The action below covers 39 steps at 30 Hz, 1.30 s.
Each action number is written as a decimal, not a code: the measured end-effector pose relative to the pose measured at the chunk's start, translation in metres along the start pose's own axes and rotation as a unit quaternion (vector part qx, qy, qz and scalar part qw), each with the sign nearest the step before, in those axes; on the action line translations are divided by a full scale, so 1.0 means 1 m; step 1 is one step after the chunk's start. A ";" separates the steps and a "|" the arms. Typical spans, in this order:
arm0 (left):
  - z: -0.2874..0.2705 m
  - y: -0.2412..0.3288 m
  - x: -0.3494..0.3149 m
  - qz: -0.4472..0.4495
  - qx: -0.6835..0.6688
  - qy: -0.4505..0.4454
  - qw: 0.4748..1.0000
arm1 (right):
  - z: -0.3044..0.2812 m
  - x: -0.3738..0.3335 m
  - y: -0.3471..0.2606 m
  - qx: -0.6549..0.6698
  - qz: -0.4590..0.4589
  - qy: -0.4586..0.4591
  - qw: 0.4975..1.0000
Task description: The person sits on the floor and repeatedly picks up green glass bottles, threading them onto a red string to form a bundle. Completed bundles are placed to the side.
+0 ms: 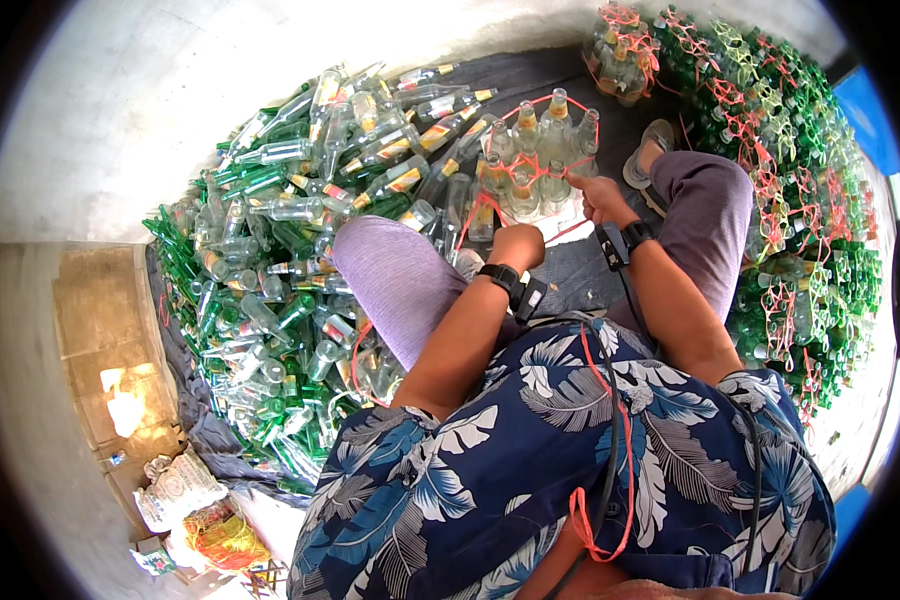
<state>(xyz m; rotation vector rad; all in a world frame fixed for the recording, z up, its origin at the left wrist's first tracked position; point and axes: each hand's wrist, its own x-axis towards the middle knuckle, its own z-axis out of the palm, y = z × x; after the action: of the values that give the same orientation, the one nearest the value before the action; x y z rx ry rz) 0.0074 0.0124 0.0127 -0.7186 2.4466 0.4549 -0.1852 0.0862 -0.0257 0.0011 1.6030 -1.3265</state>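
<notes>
Between my knees several clear glass bottles (556, 135) stand upright in a tight cluster. Red plastic string (533, 101) runs around their necks and crosses between them, with strands hanging down the near side. My left hand (519, 247) is closed in a fist at the near left of the cluster, on the red string; its fingertips are hidden. At the near right edge of the bottles, my right hand (602, 202) has its index finger stretched toward a bottle neck and its other fingers curled around the string. A black band with a small device sits on each wrist.
Loose green and clear bottles (290, 210) lie in a large heap on the left. Bundles of bottles tied with coloured string (760, 130) are stacked on the right. A tied bundle (622, 60) stands at the back. Tangled red and yellow string (225, 540) lies at lower left.
</notes>
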 end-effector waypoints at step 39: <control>-0.124 0.026 0.051 0.251 0.038 0.205 0.945 | 0.001 -0.027 -0.011 -0.167 -0.196 0.139 0.956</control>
<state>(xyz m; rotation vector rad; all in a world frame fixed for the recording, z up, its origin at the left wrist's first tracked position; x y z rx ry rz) -0.0937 -0.0424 0.0858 -0.1493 3.0304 0.4258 -0.1770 0.0963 0.0008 -0.3695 2.1338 -1.3758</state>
